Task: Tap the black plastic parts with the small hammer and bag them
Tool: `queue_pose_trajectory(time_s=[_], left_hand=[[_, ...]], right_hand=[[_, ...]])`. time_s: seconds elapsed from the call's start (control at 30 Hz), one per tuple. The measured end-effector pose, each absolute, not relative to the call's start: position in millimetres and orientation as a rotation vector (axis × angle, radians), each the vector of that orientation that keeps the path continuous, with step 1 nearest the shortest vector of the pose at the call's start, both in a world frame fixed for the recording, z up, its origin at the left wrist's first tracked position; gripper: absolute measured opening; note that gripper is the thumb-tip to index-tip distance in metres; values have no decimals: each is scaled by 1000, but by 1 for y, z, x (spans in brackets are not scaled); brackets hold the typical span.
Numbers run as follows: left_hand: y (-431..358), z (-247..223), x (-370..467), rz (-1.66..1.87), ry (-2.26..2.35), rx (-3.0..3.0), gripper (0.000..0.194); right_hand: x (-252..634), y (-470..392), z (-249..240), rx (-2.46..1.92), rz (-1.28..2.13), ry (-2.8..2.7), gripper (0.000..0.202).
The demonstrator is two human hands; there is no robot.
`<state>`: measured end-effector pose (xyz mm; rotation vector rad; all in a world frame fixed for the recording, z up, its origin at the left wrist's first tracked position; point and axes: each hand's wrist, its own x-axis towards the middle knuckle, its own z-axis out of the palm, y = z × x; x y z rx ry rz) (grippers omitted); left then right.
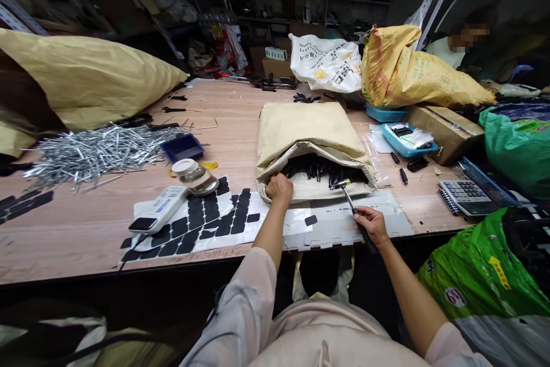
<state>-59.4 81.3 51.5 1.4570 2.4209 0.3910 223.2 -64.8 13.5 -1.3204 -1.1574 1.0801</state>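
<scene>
A beige paper sack (307, 121) lies on the table with its mouth toward me, and many black parts (320, 170) show inside. My left hand (280, 188) is closed at the left corner of the mouth, gripping the sack's edge. In my right hand (372, 225) is a small hammer (350, 202), held by its dark handle. Its head, with a yellowish face, is at the front lip of the sack, near the black parts. Under the sack's front lies a grey board (387, 212).
To the left are a heap of metal rods (98, 152), a dark blue tray (183, 148), a lidded jar (195, 177), a white device (158, 210) and sheets of black stickers (206, 212). At right stand a blue basket (423, 151), a calculator (468, 195) and a green bag (468, 264). A person sits beyond.
</scene>
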Motion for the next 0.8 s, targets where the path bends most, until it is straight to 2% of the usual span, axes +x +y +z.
queue_pose_trajectory(time_s=[0.23,0.37,0.53,0.7,0.8], left_hand=[[42,51,-61,615,2397,1601,32],[14,46,-50,694,2075,1961,28],[8,39,-35,517,1662,2178,22],[20,43,-34,436,1642,2103,25],[24,46,-31,400,1639,2098,17]], right_hand=[[223,-65,12,-1315,1075,-1171,38],[224,-65,13,-1309,1090,-1128,37],[223,-66,15,-1317,1081,-1122,37],[222,-66,15,-1324,1097,-1122,37],[222,-66,14,-1334,1089,-1156,37]])
